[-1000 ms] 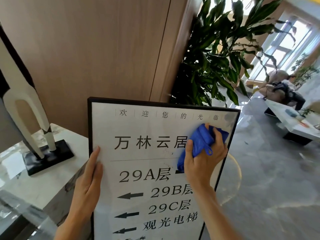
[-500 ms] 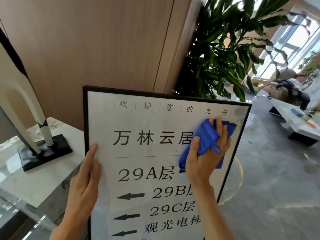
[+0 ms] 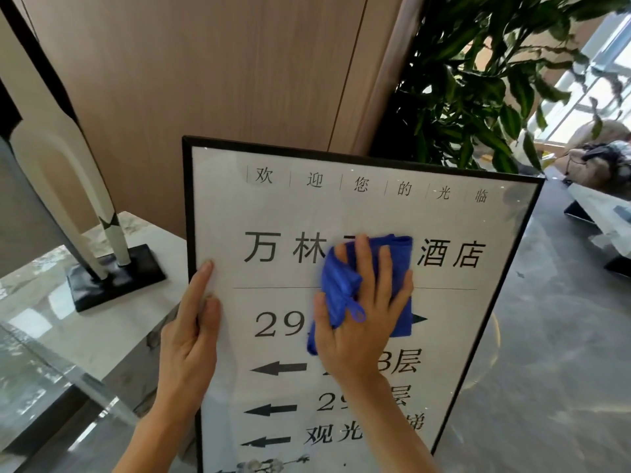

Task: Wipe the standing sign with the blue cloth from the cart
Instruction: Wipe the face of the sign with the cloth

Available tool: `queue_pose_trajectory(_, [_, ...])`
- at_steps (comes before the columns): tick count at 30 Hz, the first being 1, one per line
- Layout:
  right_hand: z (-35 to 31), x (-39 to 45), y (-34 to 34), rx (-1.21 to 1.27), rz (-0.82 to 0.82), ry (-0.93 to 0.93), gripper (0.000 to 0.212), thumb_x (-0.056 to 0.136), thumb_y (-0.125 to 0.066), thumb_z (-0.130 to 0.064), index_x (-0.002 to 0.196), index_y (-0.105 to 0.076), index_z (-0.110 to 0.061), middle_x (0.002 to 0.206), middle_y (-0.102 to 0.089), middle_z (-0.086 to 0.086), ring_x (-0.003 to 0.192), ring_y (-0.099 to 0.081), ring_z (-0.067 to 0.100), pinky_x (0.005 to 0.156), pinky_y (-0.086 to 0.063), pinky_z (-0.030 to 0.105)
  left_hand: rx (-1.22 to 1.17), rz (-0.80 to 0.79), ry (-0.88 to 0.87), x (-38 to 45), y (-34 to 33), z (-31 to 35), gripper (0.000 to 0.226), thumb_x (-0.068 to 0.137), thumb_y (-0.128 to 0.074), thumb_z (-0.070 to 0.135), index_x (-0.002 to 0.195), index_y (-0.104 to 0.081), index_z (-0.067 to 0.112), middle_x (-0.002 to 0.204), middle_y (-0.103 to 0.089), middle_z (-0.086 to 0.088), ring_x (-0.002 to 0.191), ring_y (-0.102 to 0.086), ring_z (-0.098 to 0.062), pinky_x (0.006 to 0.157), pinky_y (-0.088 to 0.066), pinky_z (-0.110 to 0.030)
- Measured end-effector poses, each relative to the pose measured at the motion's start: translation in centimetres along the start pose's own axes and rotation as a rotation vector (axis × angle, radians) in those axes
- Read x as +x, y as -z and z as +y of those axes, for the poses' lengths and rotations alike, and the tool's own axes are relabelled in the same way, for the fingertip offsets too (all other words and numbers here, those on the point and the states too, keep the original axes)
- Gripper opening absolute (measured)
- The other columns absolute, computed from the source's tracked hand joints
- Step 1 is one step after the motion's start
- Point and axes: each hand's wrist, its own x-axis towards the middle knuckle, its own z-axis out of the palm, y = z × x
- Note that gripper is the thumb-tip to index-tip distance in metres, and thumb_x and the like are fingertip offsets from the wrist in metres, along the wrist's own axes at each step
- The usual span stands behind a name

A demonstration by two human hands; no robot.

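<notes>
Furthest to the left of the hands, a pale sculpture [image 3: 65, 186] stands on a dark base on the marble table [image 3: 102, 339]; the left hand [image 3: 191, 339] lies flat along the left frame edge of the standing sign [image 3: 341, 206], fingers straight, bracing it rather than gripping; just right of it, at the middle of the sign's face, the right hand [image 3: 358, 315] presses the blue cloth [image 3: 338, 288] against the glass with fingers spread, the cloth bunched under the palm and covering part of the printed text; above and to the right of that hand, a leafy plant [image 3: 478, 80] rises behind the sign's top right corner.
</notes>
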Motion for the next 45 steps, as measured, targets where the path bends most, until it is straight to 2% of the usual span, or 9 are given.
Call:
queue_pose_trajectory(3, [-1.8, -2.6, -0.9, -0.045, -0.054, 0.100, 0.064, 0.104, -0.033, -0.056, 0.161, -0.014, -0.035, 0.171, -0.013, -0.010, 0.158, -0.011, 0.022, 0.124, -0.008, 0.064, -0.050, -0.005, -0.007, -0.2, 0.0, 0.1, 0.042, 0.098, -0.041, 0.047, 0.132, -0.039, 0.070, 0.120, -0.053, 0.052, 0.107, -0.055, 0.023, 0.083, -0.046, 0.001])
queue_pose_trajectory(9, [-2.9, -6.8, -2.0, -0.068, -0.109, 0.197, 0.067, 0.100, -0.043, -0.057, 0.160, -0.023, -0.034, 0.171, -0.014, -0.010, 0.158, -0.013, 0.021, 0.124, -0.005, 0.063, -0.083, 0.002, -0.018, -0.4, 0.0, 0.0, 0.042, 0.097, -0.040, 0.050, 0.134, -0.039, 0.068, 0.128, -0.050, 0.049, 0.112, -0.055, 0.018, 0.091, -0.055, -0.022])
queue_pose_trajectory(15, [-1.6, -10.2, -2.3, -0.080, -0.163, 0.305, 0.071, 0.096, -0.051, -0.059, 0.159, -0.026, -0.036, 0.170, -0.016, -0.013, 0.158, -0.014, 0.015, 0.126, -0.005, 0.057, -0.073, 0.020, -0.065, -0.5, -0.4, -0.4, 0.047, 0.103, -0.039, 0.032, 0.135, -0.040, 0.066, 0.131, -0.044, 0.053, 0.116, -0.044, 0.029, 0.089, -0.034, 0.008])
queue_pose_trajectory(24, [3.0, -4.9, 0.3, 0.139, -0.002, 0.028, 0.059, 0.105, -0.040, -0.049, 0.159, -0.026, -0.031, 0.162, -0.030, -0.009, 0.154, -0.023, 0.017, 0.128, -0.011, 0.052, -0.094, 0.024, -0.073, -0.3, -0.6, -0.5, 0.044, 0.099, -0.040, 0.041, 0.135, -0.040, 0.067, 0.137, -0.042, 0.049, 0.124, -0.043, 0.024, 0.096, -0.036, 0.002])
queue_pose_trajectory(28, [6.8, -1.6, 2.2, 0.235, 0.094, -0.168, 0.061, 0.105, -0.040, -0.046, 0.147, -0.047, -0.002, 0.160, -0.037, -0.003, 0.153, -0.027, 0.022, 0.126, -0.013, 0.054, -0.087, 0.017, -0.066, -0.2, -0.7, -0.4, 0.045, 0.101, -0.040, 0.036, 0.136, -0.041, 0.065, 0.117, -0.054, 0.052, 0.096, -0.053, 0.029, 0.080, -0.040, 0.006])
queue_pose_trajectory(34, [9.3, 2.9, 3.8, 0.231, 0.269, -0.270, 0.052, 0.108, -0.037, -0.039, 0.156, -0.032, -0.019, 0.162, -0.036, 0.007, 0.153, -0.028, 0.028, 0.123, -0.019, 0.063, -0.064, 0.045, -0.056, -0.4, -0.7, -0.6, 0.044, 0.099, -0.040, 0.039, 0.133, -0.043, 0.067, 0.093, -0.059, 0.049, 0.081, -0.054, 0.025, 0.074, -0.040, 0.006])
queue_pose_trajectory(36, [8.2, 4.1, 3.4, 0.220, 0.302, -0.332, 0.054, 0.108, -0.034, -0.041, 0.156, -0.031, -0.017, 0.164, -0.035, 0.005, 0.155, -0.024, 0.025, 0.122, -0.019, 0.065, -0.053, 0.053, -0.065, -0.4, -0.7, -0.9, 0.043, 0.098, -0.040, 0.042, 0.133, -0.042, 0.067, 0.090, -0.060, 0.045, 0.077, -0.055, 0.019, 0.071, -0.042, 0.002])
queue_pose_trajectory(40, [1.4, 5.5, 1.5, 0.152, 0.212, -0.310, 0.055, 0.105, -0.024, -0.056, 0.158, -0.017, -0.042, 0.167, -0.020, -0.017, 0.157, -0.015, 0.019, 0.127, -0.005, 0.059, -0.028, 0.085, -0.074, -0.5, -0.6, -1.4, 0.042, 0.096, -0.038, 0.050, 0.134, -0.042, 0.067, 0.080, -0.067, 0.009, 0.065, -0.056, -0.013, 0.056, -0.047, -0.023])
queue_pose_trajectory(45, [-6.9, 5.3, -1.7, -0.026, 0.044, -0.141, 0.062, 0.106, -0.020, -0.056, 0.162, -0.012, -0.031, 0.169, -0.021, -0.001, 0.158, -0.013, 0.031, 0.123, -0.007, 0.067, -0.038, 0.048, -0.069, 0.0, -0.6, -1.2, 0.043, 0.097, -0.039, 0.047, 0.135, -0.042, 0.067, 0.116, -0.059, 0.047, 0.101, -0.060, 0.016, 0.083, -0.045, -0.001])
